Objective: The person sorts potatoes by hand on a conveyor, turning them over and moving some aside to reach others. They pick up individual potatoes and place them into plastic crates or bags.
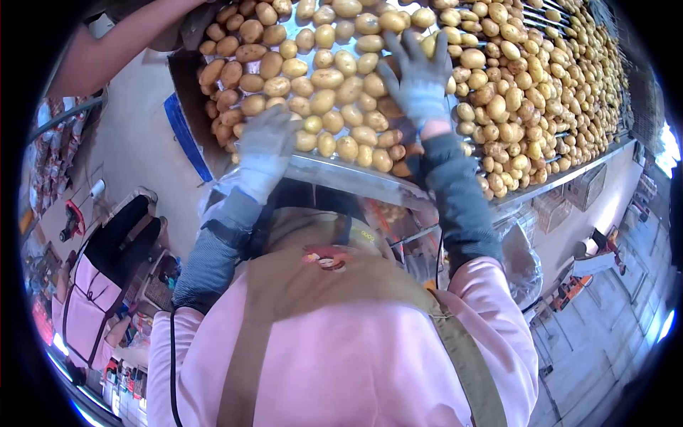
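Observation:
Many yellow-brown potatoes (323,100) lie on a metal sorting table (356,173) with a raised front edge. My left hand (267,146), in a pale grey work glove, reaches over that edge at the left. Its fingers lie stretched out against the nearest potatoes, with no potato visibly held. Farther forward and to the right, my right hand (418,82) wears a similar glove. Its fingers are spread over the potatoes, beside the denser pile (512,92). What lies under its palm is hidden.
Potatoes on the right sit on metal rollers (551,21). Another person's arm (128,43) reaches in from the upper left. A blue strip (187,136) borders the table's left side. Behind at the left is a person in pink (92,306). Wire crates (569,199) stand below right.

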Demonstrator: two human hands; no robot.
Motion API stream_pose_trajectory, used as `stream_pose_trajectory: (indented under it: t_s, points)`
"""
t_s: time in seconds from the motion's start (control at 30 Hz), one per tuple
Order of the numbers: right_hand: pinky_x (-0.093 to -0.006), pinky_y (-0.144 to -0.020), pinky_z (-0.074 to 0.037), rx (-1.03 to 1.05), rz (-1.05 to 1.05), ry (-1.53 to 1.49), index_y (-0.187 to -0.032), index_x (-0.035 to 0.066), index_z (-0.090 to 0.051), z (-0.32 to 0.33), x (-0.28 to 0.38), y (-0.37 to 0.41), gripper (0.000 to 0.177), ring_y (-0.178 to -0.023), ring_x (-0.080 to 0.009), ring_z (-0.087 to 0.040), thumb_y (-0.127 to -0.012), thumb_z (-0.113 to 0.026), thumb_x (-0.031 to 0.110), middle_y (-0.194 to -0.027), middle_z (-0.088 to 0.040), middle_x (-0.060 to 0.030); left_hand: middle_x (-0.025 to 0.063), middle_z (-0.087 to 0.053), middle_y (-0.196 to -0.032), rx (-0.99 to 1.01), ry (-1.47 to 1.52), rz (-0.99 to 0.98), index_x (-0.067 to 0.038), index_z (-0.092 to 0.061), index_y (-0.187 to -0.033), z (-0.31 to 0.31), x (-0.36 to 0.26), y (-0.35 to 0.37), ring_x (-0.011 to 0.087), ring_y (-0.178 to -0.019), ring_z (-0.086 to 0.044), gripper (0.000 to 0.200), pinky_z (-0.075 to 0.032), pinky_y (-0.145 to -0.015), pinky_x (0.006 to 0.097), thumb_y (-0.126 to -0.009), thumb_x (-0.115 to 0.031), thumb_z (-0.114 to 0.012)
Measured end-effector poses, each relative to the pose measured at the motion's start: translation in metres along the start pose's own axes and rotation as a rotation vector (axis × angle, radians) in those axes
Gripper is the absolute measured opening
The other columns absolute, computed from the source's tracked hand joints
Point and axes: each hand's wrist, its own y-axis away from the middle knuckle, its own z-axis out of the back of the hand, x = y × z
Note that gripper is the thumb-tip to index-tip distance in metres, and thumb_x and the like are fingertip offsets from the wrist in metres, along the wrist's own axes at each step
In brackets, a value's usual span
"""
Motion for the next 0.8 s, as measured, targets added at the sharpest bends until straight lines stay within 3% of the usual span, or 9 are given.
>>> stream_pose_trajectory:
  t_s: [0.1, 0.2, 0.27, 0.37, 0.53, 0.6, 0.7, 0.73, 0.8]
  points:
    - [-0.0645, -0.110, -0.027, 0.011, -0.101, -0.005, -0.139, 0.027, -0.060, 0.014, -0.023, 0.074, 0.051, -0.138, -0.0465, -0.037, -0.091, -0.063, 0.044, -0.151, -0.050, -0.0064, 0.0104, -0.068, -0.121, -0.028, 0.022, 0.110, -0.008, -0.071, -0.113, 0.005, -0.004, -0.002, 0.0314, -0.115, -0.061, 0.026, -0.048, -0.101, 0.0427, -0.088, -0.011, -0.067]
    - [-0.0578, -0.112, -0.029, 0.034, -0.357, -0.085, -0.139, 0.021, -0.060, 0.036, -0.047, 0.137, 0.051, -0.137, -0.0411, -0.041, -0.091, -0.065, 0.037, -0.150, -0.049, -0.0136, 0.0111, -0.067, -0.122, -0.067, 0.126, -0.160, -0.008, -0.068, -0.119, 0.004, -0.037, -0.040, 0.0312, -0.112, -0.062, 0.029, -0.050, -0.096, 0.0422, -0.091, -0.011, -0.065]
    - [-0.0520, -0.106, -0.040, -0.074, -0.397, -0.251, -0.132, 0.015, -0.062, 0.051, -0.043, 0.157, 0.043, -0.125, -0.0392, -0.053, -0.091, -0.067, 0.025, -0.138, -0.059, -0.0157, 0.0119, -0.067, -0.120, 0.016, -0.052, -0.178, -0.006, -0.058, -0.131, -0.026, -0.057, -0.067, 0.0293, -0.102, -0.067, 0.037, -0.055, -0.083, 0.0394, -0.094, -0.014, -0.058]
    - [-0.0466, -0.094, -0.051, -0.114, -0.336, -0.525, -0.123, 0.010, -0.065, 0.060, 0.001, 0.146, 0.034, -0.110, -0.0369, -0.064, -0.091, -0.066, 0.019, -0.119, -0.067, -0.0181, 0.0154, -0.068, -0.113, 0.268, -0.365, -0.102, -0.006, -0.060, -0.123, -0.058, -0.068, -0.109, 0.0285, -0.097, -0.070, 0.031, -0.058, -0.075, 0.0402, -0.093, -0.011, -0.055]
    - [-0.0446, -0.085, -0.055, 0.418, -0.441, -0.243, -0.122, 0.014, -0.061, 0.006, 0.041, 0.085, 0.041, -0.100, -0.0357, -0.067, -0.082, -0.069, 0.016, -0.126, -0.058, -0.0151, 0.0214, -0.067, -0.112, 0.530, -0.220, -0.178, -0.004, -0.059, -0.122, -0.057, -0.047, -0.147, 0.0347, -0.101, -0.069, 0.036, -0.056, -0.084, 0.0460, -0.090, -0.018, -0.062]
    - [-0.0388, -0.083, -0.055, 0.174, -0.372, -0.466, -0.114, 0.009, -0.065, 0.001, 0.031, 0.090, 0.031, -0.094, -0.0335, -0.069, -0.083, -0.068, 0.012, -0.123, -0.059, -0.0149, 0.0222, -0.065, -0.118, 0.455, 0.029, -0.040, -0.004, -0.061, -0.124, -0.042, -0.048, -0.141, 0.0360, -0.109, -0.065, 0.046, -0.052, -0.094, 0.0431, -0.085, -0.027, -0.070]
    - [-0.0371, -0.085, -0.054, -0.116, -0.698, -1.051, -0.108, 0.005, -0.066, 0.051, 0.032, 0.116, 0.025, -0.095, -0.0303, -0.068, -0.084, -0.067, 0.010, -0.124, -0.059, -0.0151, 0.0188, -0.063, -0.121, 0.150, 0.482, 0.238, -0.005, -0.065, -0.121, -0.030, -0.060, -0.109, 0.0321, -0.114, -0.063, 0.047, -0.049, -0.099, 0.0381, -0.082, -0.028, -0.076]
    - [-0.0372, -0.085, -0.052, 0.008, -0.987, -1.347, -0.108, 0.002, -0.065, 0.062, 0.027, 0.126, 0.027, -0.095, -0.0292, -0.067, -0.084, -0.071, 0.013, -0.116, -0.063, -0.0143, 0.0169, -0.063, -0.122, 0.072, 0.576, 0.279, -0.005, -0.063, -0.123, -0.017, -0.077, -0.098, 0.0303, -0.112, -0.062, 0.048, -0.049, -0.099, 0.0381, -0.082, -0.025, -0.076]
    - [-0.0345, -0.079, -0.052, 0.180, -0.957, -1.666, -0.116, 0.002, -0.061, 0.061, 0.028, 0.159, 0.036, -0.088, -0.0259, -0.066, -0.089, -0.065, 0.026, -0.104, -0.066, -0.0119, 0.0165, -0.061, -0.123, 0.188, 0.662, 0.135, -0.006, -0.059, -0.130, -0.020, -0.104, -0.071, 0.0322, -0.112, -0.061, 0.050, -0.048, -0.101, 0.0404, -0.089, -0.029, -0.075]
